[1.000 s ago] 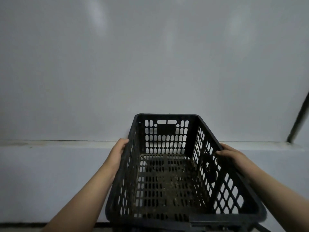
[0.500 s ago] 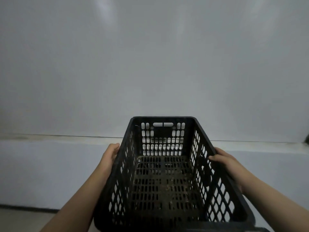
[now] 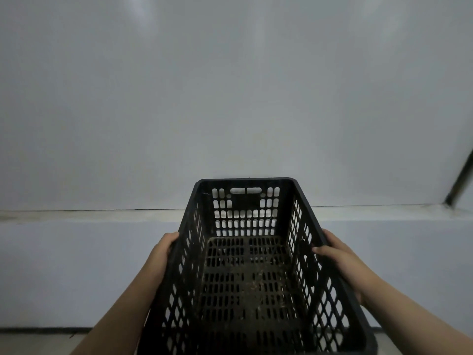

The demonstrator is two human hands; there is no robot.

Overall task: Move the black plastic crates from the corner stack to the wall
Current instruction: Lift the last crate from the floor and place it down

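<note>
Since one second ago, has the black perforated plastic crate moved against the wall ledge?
Yes. The black perforated plastic crate shifted slightly left along the wall ledge.

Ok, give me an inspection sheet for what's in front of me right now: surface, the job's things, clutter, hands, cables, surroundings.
Surface: a strip of pale floor shows at the bottom; no table.
Job's things: one black plastic crate, held up facing the wall, perforated sides and base, no goods inside.
Clutter: only fine debris on the crate's base.
Hands: left hand grips the crate's left rim; right hand grips the right rim.
Cables: nothing seen.
Surroundings: plain white wall with a low ledge; a dark diagonal bar at far right.
</note>
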